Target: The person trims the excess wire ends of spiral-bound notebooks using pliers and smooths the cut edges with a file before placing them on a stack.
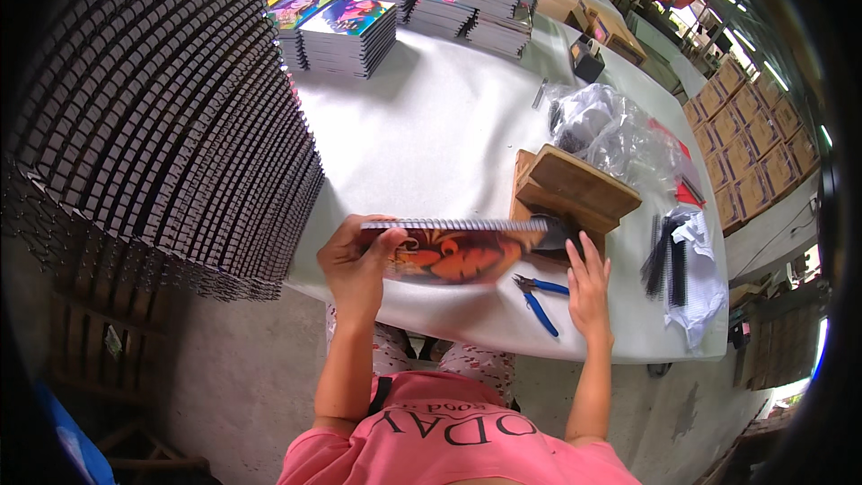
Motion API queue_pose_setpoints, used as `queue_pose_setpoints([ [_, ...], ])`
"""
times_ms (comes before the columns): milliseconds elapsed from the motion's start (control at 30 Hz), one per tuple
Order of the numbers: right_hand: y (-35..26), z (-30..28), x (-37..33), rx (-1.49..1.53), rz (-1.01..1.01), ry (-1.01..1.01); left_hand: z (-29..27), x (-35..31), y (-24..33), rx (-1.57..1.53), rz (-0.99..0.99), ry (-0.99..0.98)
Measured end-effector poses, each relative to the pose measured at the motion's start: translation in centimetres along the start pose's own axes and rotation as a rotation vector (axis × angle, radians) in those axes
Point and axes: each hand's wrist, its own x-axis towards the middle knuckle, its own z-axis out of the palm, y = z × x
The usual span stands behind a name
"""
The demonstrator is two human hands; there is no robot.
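A spiral-bound notebook point(453, 256) with a dark cover and an orange picture is tilted above the near edge of the table, its coil edge facing away from me. My left hand point(352, 260) grips its left end, thumb on the cover. My right hand point(588, 295) is open with fingers stretched, holding nothing, just right of the notebook. Between them lies a dark item point(561, 235) I cannot make out, by a wooden stand point(579, 184) with a slanted board. Blue-handled cutting pliers point(537, 305) lie spread on the table below the notebook.
A tall mass of stacked coil-bound notebooks point(180, 117) rises close on the left. Stacks of colourful notebooks point(350, 31) stand at the back of the white table point(413, 126). Crumpled clear plastic point(620, 139) and black binding coils point(664, 260) lie right. Cartons point(750, 139) stand beyond.
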Motion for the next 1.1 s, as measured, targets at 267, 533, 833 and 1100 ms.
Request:
queue_pose_setpoints([
  [267, -4.5, 3.3, -5.2, -0.085, 0.071, -0.02, 0.1, -0.6, -0.4, 0.603, 0.709, -0.014],
  [533, -14.4, -1.9, -0.5, 0.522, -0.167, 0.226, 0.1, -1.3, -0.6, 0.69, 0.769, 0.01],
  [833, -17.3, -4.1, 1.8, 0.551, -0.246, 0.132, -0.3, -1.1, -0.6, 0.665, 0.786, 0.071],
  [1100, -17.0, -4.9, 1.6, 0.522, -0.257, 0.066, 0.0, -1.3, -0.8, 0.632, 0.904, 0.028],
])
